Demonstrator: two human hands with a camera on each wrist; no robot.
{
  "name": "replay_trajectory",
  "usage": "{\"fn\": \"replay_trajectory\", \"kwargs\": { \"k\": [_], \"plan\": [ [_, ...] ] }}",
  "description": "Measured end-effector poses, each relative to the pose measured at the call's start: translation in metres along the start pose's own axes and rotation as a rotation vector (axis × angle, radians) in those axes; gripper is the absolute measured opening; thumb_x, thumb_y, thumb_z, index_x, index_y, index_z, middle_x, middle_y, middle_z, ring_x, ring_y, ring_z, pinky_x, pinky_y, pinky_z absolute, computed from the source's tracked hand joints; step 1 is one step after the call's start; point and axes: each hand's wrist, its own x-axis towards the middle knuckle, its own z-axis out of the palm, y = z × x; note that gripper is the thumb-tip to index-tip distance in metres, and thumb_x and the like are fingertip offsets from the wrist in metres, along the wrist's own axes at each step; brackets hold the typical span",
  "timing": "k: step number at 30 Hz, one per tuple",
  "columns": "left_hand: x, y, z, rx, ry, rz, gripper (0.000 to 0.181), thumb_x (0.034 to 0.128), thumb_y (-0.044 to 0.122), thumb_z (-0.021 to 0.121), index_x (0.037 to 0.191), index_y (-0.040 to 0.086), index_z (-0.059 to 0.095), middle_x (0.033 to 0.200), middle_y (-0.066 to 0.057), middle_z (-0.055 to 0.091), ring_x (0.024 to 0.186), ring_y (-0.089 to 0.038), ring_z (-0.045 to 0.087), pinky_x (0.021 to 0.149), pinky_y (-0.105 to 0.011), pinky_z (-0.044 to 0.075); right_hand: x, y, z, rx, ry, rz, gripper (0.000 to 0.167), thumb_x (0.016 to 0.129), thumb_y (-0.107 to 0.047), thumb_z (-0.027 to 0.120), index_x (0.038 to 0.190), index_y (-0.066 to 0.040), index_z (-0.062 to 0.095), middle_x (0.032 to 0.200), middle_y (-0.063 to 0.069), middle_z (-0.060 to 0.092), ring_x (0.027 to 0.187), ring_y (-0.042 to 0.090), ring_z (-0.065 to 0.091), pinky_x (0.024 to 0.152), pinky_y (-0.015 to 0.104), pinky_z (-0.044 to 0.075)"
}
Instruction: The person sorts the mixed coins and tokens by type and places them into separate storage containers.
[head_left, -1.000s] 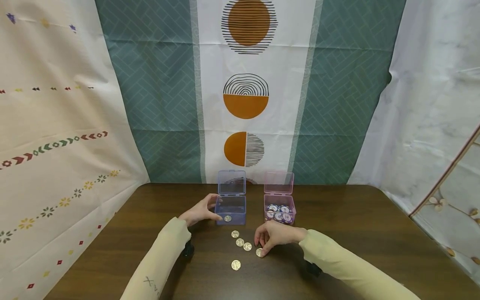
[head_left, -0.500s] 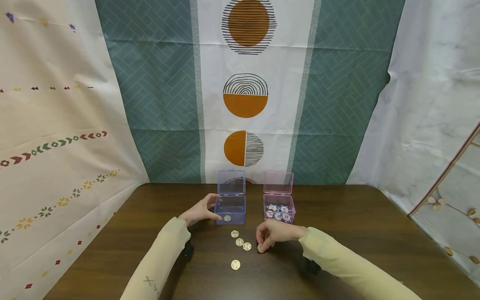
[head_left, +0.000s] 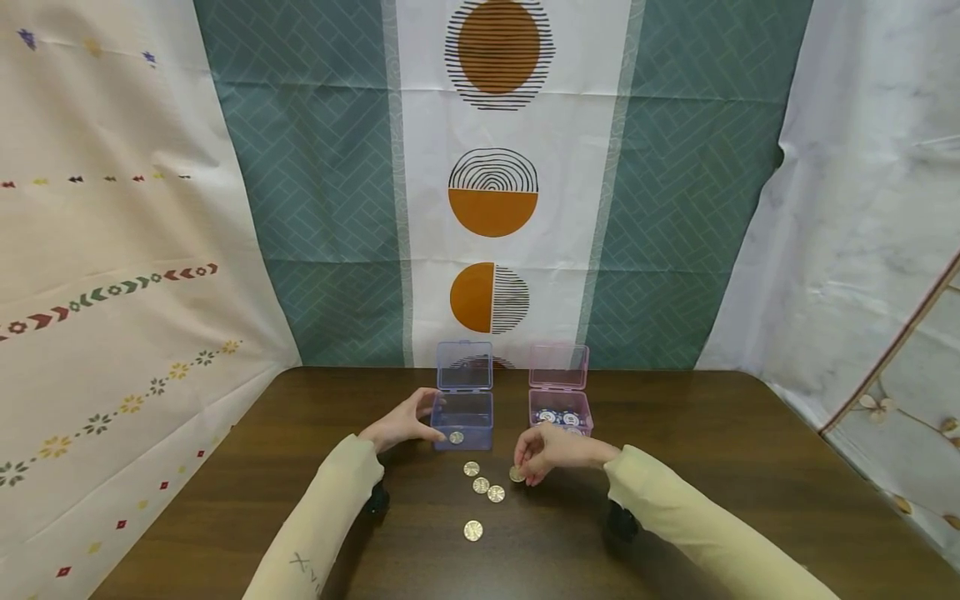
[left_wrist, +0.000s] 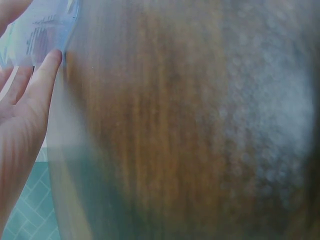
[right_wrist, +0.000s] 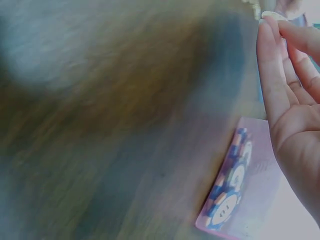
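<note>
My left hand (head_left: pixel 403 423) grips the left side of an open blue clear box (head_left: pixel 475 439), thumb at its front and fingers behind. A gold coin (head_left: pixel 456 437) shows at the front of that box. Between thumb and fingertips, my right hand (head_left: pixel 558 450) pinches another gold coin (head_left: pixel 517 474); the right wrist view shows this pinched coin (right_wrist: pixel 274 16) at the fingertips. Several gold coins lie on the table before the blue box, among them one coin (head_left: pixel 471 468) near it and one (head_left: pixel 472 531) closest to me.
An open pink clear box (head_left: pixel 585 406) holding several poker chips (head_left: pixel 547 416) stands right of the blue box, partly behind my right hand. Both lids stand raised at the back. Patterned cloths hang behind and beside the brown table (head_left: pixel 675 433).
My right hand took hold of the rightmost gold coin and lifted it off the table, moving slightly toward the boxes. My left hand has stayed on the blue box.
</note>
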Motion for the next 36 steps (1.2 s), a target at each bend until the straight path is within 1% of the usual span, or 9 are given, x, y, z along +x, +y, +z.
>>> {"fn": "replay_trajectory", "kwargs": {
  "k": [5,10,13,16,19,23,27,33,36],
  "plan": [
    [0.010,-0.019,-0.001,0.016,0.026,0.017,0.079,0.0694,0.004,0.077,0.132,0.002,0.028,0.135,-0.019,0.034,0.125,-0.037,0.027,0.096,-0.049,0.027,0.004,-0.006,-0.002,0.042,0.088,0.007,0.009,0.081,0.005,0.060,0.088,0.009,0.058,0.079,0.018,0.061,0.068,0.025,0.062,0.067,0.044,0.050],
    [0.011,-0.020,-0.001,0.030,0.027,0.017,0.081,0.0688,0.005,0.078,0.132,0.001,0.028,0.135,-0.019,0.034,0.125,-0.038,0.027,0.096,-0.049,0.027,0.007,-0.011,-0.006,0.117,0.151,-0.020,0.012,0.082,0.004,0.060,0.092,0.010,0.058,0.081,0.018,0.061,0.071,0.026,0.062,0.070,0.045,0.049],
    [0.011,-0.021,-0.002,0.027,0.022,0.015,0.080,0.0685,0.006,0.078,0.131,0.002,0.028,0.135,-0.019,0.034,0.125,-0.038,0.027,0.096,-0.049,0.027,0.008,-0.011,-0.009,0.168,0.190,-0.027,0.014,0.083,0.004,0.059,0.095,0.011,0.057,0.083,0.019,0.061,0.073,0.027,0.062,0.073,0.049,0.046],
    [0.011,-0.022,-0.002,0.023,0.015,0.021,0.079,0.0691,0.006,0.078,0.131,0.001,0.029,0.134,-0.019,0.034,0.125,-0.038,0.027,0.096,-0.049,0.026,0.009,-0.012,-0.012,0.181,0.229,-0.038,0.016,0.083,0.003,0.060,0.096,0.012,0.056,0.085,0.021,0.060,0.076,0.030,0.062,0.075,0.053,0.043],
    [0.010,-0.021,-0.002,0.018,0.012,0.019,0.078,0.0699,0.005,0.077,0.131,0.002,0.028,0.134,-0.019,0.034,0.125,-0.038,0.027,0.096,-0.050,0.026,0.011,-0.012,-0.014,0.189,0.258,-0.053,0.018,0.083,0.000,0.061,0.097,0.012,0.056,0.087,0.021,0.060,0.078,0.033,0.062,0.076,0.055,0.041],
    [0.009,-0.020,-0.002,0.011,0.010,0.015,0.078,0.0701,0.004,0.076,0.131,0.002,0.027,0.135,-0.020,0.033,0.126,-0.039,0.025,0.096,-0.051,0.026,0.014,-0.013,-0.015,0.226,0.280,-0.073,0.019,0.084,0.001,0.059,0.098,0.013,0.054,0.087,0.021,0.060,0.077,0.032,0.062,0.076,0.055,0.041],
    [0.010,-0.019,-0.002,0.012,0.001,0.015,0.080,0.0693,0.006,0.078,0.131,0.002,0.027,0.135,-0.020,0.032,0.126,-0.039,0.025,0.095,-0.051,0.028,0.016,-0.013,-0.015,0.267,0.323,-0.077,0.019,0.084,0.002,0.058,0.098,0.014,0.053,0.087,0.019,0.060,0.076,0.030,0.062,0.076,0.053,0.043],
    [0.011,-0.019,-0.004,0.011,-0.006,0.028,0.080,0.0690,0.006,0.078,0.131,0.002,0.027,0.134,-0.019,0.033,0.125,-0.039,0.026,0.094,-0.050,0.030,0.024,-0.014,-0.013,0.316,0.386,-0.087,0.018,0.086,0.002,0.056,0.100,0.012,0.052,0.087,0.015,0.059,0.076,0.026,0.062,0.076,0.044,0.047],
    [0.011,-0.019,-0.004,0.009,-0.008,0.020,0.080,0.0692,0.005,0.077,0.131,0.002,0.027,0.134,-0.019,0.033,0.126,-0.038,0.025,0.095,-0.050,0.028,0.029,-0.015,-0.012,0.354,0.411,-0.089,0.019,0.085,0.002,0.057,0.100,0.012,0.052,0.087,0.016,0.059,0.077,0.025,0.062,0.078,0.043,0.045]
  ]
}}
